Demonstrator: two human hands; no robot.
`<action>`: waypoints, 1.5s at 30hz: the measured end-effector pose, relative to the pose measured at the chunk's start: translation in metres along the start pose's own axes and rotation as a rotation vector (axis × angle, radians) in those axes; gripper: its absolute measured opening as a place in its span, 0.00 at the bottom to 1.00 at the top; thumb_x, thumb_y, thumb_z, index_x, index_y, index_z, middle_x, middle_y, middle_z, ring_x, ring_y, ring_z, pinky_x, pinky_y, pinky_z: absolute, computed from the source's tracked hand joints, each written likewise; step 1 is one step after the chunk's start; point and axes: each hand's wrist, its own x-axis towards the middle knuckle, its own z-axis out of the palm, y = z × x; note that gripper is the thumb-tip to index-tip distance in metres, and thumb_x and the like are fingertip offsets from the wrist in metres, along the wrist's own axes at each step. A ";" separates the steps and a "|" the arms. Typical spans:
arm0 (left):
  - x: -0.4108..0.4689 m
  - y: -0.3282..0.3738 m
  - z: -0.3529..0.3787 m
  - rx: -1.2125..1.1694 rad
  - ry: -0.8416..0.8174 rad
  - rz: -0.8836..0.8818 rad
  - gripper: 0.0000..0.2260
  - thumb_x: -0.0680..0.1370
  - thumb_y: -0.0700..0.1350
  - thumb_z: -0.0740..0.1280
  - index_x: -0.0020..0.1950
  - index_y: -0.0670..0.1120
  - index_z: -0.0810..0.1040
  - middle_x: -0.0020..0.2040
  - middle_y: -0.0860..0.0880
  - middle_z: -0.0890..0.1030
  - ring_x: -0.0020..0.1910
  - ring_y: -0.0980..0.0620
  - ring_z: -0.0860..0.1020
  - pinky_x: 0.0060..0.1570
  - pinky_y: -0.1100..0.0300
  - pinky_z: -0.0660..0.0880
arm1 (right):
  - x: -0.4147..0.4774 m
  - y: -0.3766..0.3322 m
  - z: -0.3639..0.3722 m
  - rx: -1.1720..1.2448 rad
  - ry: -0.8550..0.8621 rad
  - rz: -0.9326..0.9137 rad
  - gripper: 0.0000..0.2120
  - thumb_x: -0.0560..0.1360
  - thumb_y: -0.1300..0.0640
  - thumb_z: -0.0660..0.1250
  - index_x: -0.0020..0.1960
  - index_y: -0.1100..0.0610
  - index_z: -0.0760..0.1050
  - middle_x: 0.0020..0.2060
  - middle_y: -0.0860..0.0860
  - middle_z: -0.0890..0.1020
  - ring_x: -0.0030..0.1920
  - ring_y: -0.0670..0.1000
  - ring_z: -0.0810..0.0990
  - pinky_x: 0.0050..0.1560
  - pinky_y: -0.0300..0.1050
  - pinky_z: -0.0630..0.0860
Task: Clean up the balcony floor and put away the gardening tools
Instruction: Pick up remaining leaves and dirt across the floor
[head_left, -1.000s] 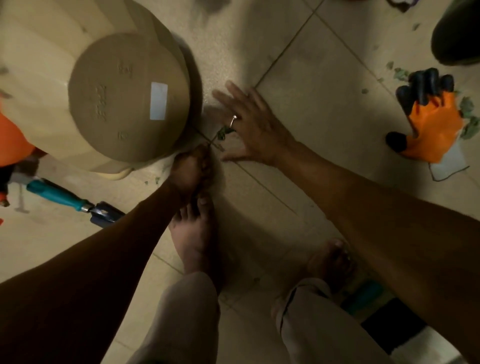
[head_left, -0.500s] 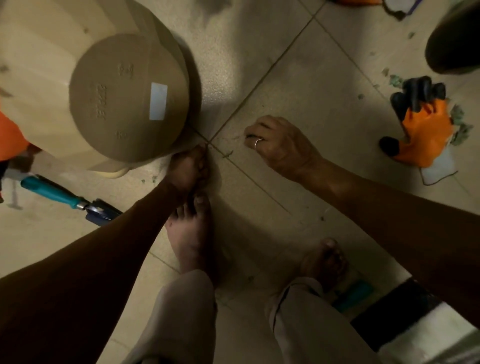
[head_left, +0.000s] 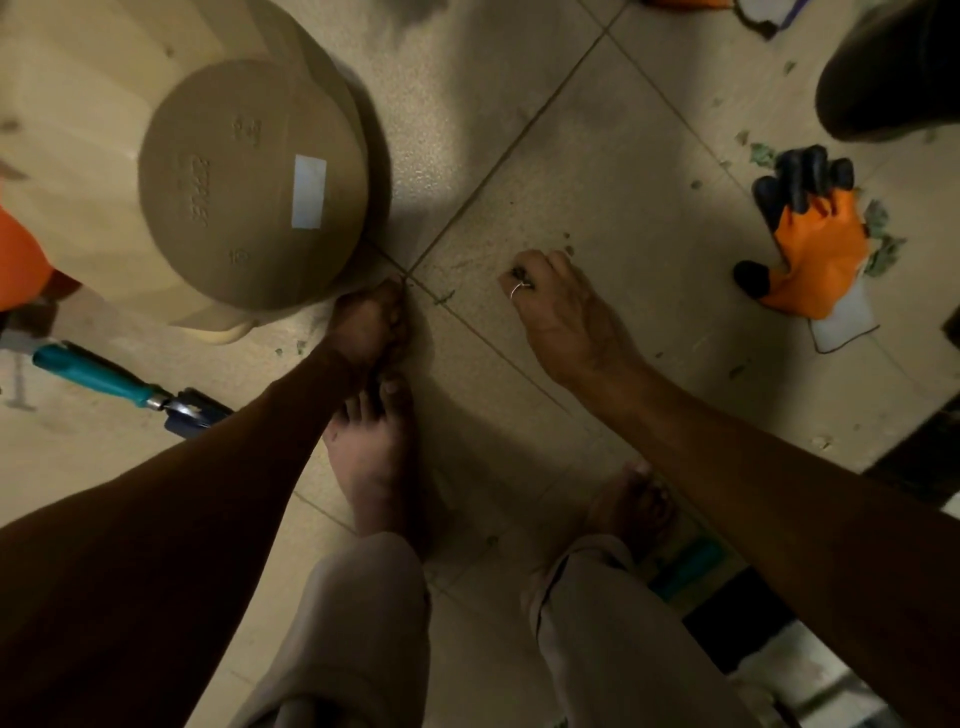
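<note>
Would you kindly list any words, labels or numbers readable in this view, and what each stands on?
Base of the upturned pot: raised lettering and small marks, too blurred to read.
The white sticker on that base: no print legible.
No other text is visible.

A big beige pot (head_left: 249, 182) sits upside down on the tiled floor (head_left: 597, 171), base up. There's a white sticker (head_left: 309, 192) on that base, with raised lettering beside it too blurred to read. Near it a person stands barefoot: the left foot (head_left: 376, 457) is just short of the pot's rim, the right foot (head_left: 631, 506) well apart in shadow. Pale trouser legs (head_left: 363, 623) bunch above both ankles. A dark rounded shape (head_left: 893, 73) fills the far right corner; I can't tell what it is.
</note>
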 end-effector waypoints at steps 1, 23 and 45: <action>0.000 0.001 0.000 0.009 0.000 -0.009 0.19 0.85 0.53 0.60 0.35 0.50 0.66 0.25 0.52 0.66 0.20 0.55 0.64 0.22 0.68 0.60 | -0.011 0.049 -0.015 -0.044 0.076 0.044 0.18 0.78 0.63 0.51 0.35 0.75 0.67 0.21 0.43 0.55 0.44 0.41 0.37 0.75 0.42 0.62; -0.079 0.053 0.075 -0.247 -0.191 -0.193 0.20 0.85 0.50 0.54 0.38 0.46 0.77 0.28 0.49 0.80 0.26 0.54 0.79 0.26 0.67 0.73 | 0.018 -0.078 0.001 0.522 0.036 0.474 0.07 0.73 0.57 0.74 0.50 0.50 0.87 0.44 0.46 0.85 0.50 0.53 0.79 0.58 0.49 0.70; 0.008 -0.017 -0.011 -0.034 0.036 0.055 0.23 0.84 0.58 0.60 0.32 0.50 0.67 0.24 0.51 0.64 0.21 0.52 0.61 0.24 0.66 0.57 | 0.027 -0.044 0.127 0.170 0.140 0.200 0.30 0.84 0.44 0.53 0.77 0.63 0.65 0.77 0.59 0.66 0.79 0.60 0.60 0.78 0.59 0.56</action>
